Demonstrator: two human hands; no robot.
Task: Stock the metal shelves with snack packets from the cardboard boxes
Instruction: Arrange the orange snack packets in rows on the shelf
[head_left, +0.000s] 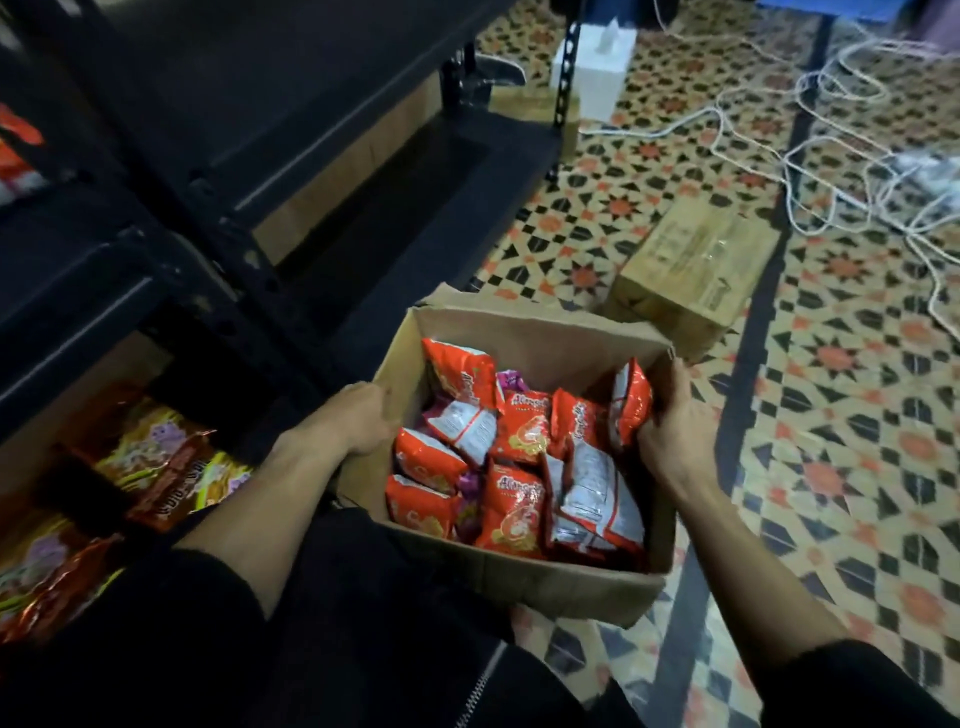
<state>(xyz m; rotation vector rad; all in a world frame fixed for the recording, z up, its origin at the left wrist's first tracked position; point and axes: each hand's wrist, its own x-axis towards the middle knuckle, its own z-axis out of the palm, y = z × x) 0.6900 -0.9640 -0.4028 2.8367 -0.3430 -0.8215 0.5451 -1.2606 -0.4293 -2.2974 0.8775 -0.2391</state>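
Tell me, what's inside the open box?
Red snack packets fill the open cardboard box, some turned to their white backs, with purple wrappers peeking between. What lies beneath the top layer is covered.

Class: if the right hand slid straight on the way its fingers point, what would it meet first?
Probably the closed box on the floor beyond; the right hand grips the open box's right wall. Depth is unclear.
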